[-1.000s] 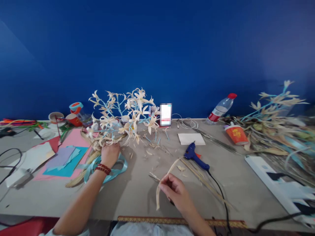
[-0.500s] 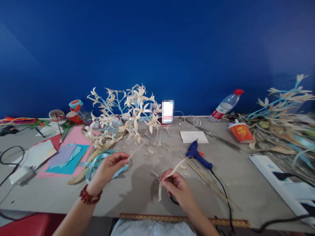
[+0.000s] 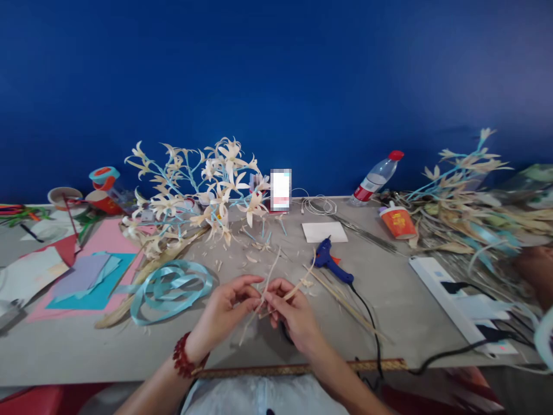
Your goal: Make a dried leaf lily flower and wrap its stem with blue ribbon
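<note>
My left hand, with a red bead bracelet on its wrist, meets my right hand above the front of the table. Between their fingertips is a thin pale strip that looks like dried husk. A second, curved pale strip rises out of my right hand, which is closed on it. Under that palm shows a black loop, a scissors handle; the blades are hidden. Blue ribbon lies coiled left of my hands. To their right rests a blue glue gun.
Pale husk flowers on blue stems stand at the back. Coloured paper lies left. On the right are a white card, a tilted bottle, a red cup, a power strip and another person's arm.
My left hand has moved right and down to meet my right hand, bringing the thin strip with it. The view has shifted to the right, and another person's arm appears at the right edge.
</note>
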`<action>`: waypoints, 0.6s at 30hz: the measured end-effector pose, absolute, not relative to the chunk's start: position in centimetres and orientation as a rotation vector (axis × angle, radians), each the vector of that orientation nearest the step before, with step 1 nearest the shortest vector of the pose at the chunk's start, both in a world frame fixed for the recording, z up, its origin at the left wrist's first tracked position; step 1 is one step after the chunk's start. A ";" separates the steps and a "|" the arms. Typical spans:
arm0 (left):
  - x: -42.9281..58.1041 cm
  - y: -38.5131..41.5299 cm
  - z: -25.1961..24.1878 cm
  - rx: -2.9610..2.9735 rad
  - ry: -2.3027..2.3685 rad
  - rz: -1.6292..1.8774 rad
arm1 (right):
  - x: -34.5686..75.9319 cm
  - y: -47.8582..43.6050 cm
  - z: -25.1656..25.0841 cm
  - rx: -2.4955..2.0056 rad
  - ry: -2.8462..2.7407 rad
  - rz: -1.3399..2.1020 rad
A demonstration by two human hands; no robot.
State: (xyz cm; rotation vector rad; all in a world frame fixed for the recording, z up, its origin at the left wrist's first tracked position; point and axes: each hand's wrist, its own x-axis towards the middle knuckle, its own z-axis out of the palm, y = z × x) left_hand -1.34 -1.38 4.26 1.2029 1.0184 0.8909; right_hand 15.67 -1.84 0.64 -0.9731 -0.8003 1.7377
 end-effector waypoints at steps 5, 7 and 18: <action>-0.9 -1.7 4.1 1.142 0.992 0.880 | 15.6 -1.9 0.5 -0.979 -0.741 1.733; -0.7 -1.8 4.0 1.114 0.970 0.876 | 15.6 -1.9 0.6 -0.982 -0.749 1.720; -0.3 -2.3 3.1 0.806 0.851 0.862 | 15.4 -2.1 0.7 -0.964 -0.815 1.751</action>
